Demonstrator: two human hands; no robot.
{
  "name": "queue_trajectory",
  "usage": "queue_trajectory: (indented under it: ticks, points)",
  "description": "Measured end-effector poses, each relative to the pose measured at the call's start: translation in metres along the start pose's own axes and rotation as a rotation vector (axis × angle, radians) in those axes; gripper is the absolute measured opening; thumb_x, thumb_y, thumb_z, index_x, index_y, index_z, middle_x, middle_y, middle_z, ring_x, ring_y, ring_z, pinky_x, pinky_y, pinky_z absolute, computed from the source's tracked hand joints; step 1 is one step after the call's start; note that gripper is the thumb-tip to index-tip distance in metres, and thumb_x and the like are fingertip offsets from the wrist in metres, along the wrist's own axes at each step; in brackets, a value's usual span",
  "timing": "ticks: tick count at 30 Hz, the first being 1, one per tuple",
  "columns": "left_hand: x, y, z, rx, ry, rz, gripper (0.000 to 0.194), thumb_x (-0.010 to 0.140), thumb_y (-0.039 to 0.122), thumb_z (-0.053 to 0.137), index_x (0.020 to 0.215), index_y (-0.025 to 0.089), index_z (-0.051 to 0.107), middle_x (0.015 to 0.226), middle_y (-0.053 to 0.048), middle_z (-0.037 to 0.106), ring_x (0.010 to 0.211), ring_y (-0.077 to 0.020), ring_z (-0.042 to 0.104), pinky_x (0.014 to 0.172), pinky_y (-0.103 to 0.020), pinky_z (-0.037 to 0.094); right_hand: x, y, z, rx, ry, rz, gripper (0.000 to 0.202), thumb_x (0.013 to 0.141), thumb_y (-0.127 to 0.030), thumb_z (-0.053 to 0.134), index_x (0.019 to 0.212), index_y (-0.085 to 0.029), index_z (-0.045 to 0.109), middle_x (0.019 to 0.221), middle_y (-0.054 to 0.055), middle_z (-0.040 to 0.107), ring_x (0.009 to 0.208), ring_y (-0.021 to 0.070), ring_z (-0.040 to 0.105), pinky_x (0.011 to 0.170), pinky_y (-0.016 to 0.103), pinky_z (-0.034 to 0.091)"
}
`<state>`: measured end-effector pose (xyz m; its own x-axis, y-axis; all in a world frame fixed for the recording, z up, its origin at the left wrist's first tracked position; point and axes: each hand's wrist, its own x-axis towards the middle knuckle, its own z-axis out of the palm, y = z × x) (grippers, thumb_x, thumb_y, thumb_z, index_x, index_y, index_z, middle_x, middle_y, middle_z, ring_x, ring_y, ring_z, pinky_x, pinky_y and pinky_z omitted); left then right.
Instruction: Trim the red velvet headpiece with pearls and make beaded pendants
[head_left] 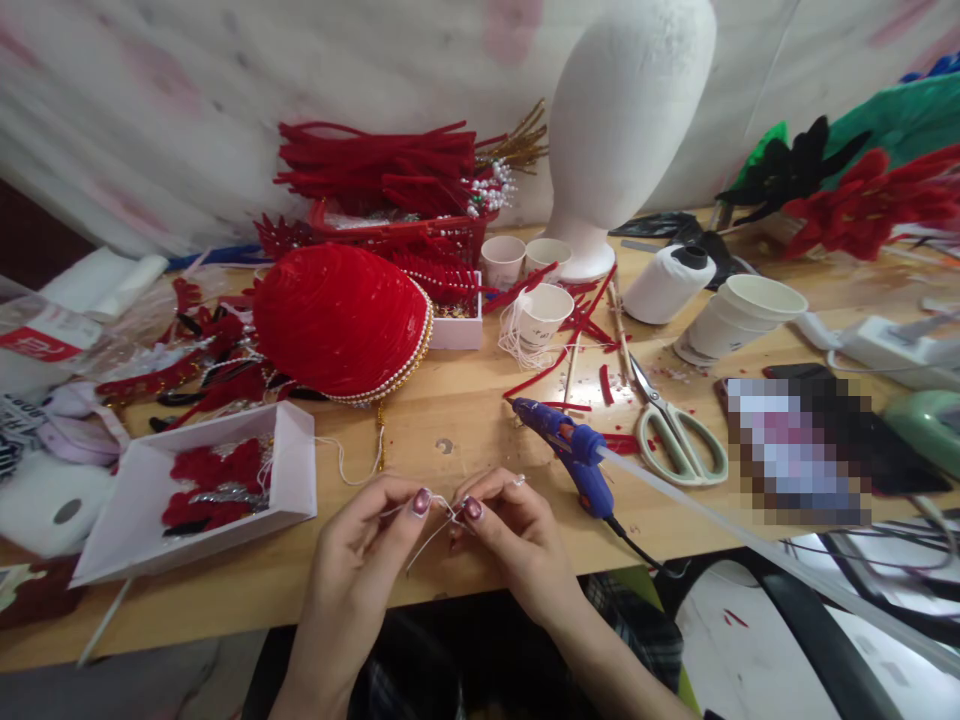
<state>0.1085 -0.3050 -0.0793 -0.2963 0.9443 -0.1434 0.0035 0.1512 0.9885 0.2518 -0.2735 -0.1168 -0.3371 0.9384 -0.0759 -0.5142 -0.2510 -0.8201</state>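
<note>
Thin white string (425,541) runs between my fingertips near the table's front edge, with a small loop and a loose end hanging down. My left hand (364,555) pinches it between thumb and forefinger. From the other side, my right hand (517,545) pinches the same string, thumb against fingers. Just beyond my hands sits a red velvety cap (337,320) edged with pearl and gold beads, a gold beaded strand (382,440) hanging from it. A blue hot glue gun (566,445) with a clear glue stick lies right of my right hand.
Green-handled scissors (679,440), red stem scraps and a phone (787,450) lie to the right. Paper cups (546,315), a thread spool (664,285) and a white foam head (630,120) stand behind. A white box (289,470) with red pieces is at left.
</note>
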Motion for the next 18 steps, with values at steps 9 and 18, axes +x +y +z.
queue_trajectory:
  ticks: [9,18]
  points:
    - [-0.002,0.012,0.003,0.17,-0.111,0.032,0.019,0.082,0.036,0.068,0.077,0.018,0.073,0.074,-0.004,0.072,0.07,-0.0187,0.07,0.064,-0.024,0.058,-0.004,-0.003,0.002,-0.293,-0.066,-0.131,0.024,0.092,-0.039,0.07,0.079,-0.019,0.072,0.074,0.002,0.064,0.07,0.0155,0.058,0.067,0.027,0.047]
    - [0.002,0.013,0.006,0.198,-0.085,0.108,0.02,0.085,0.035,0.066,0.075,0.019,0.072,0.071,-0.001,0.066,0.068,-0.0144,0.062,0.061,-0.021,0.049,-0.007,-0.004,0.003,-0.278,-0.053,-0.125,0.02,0.091,-0.038,0.07,0.081,-0.021,0.072,0.072,0.0,0.062,0.062,0.0133,0.055,0.06,0.024,0.045]
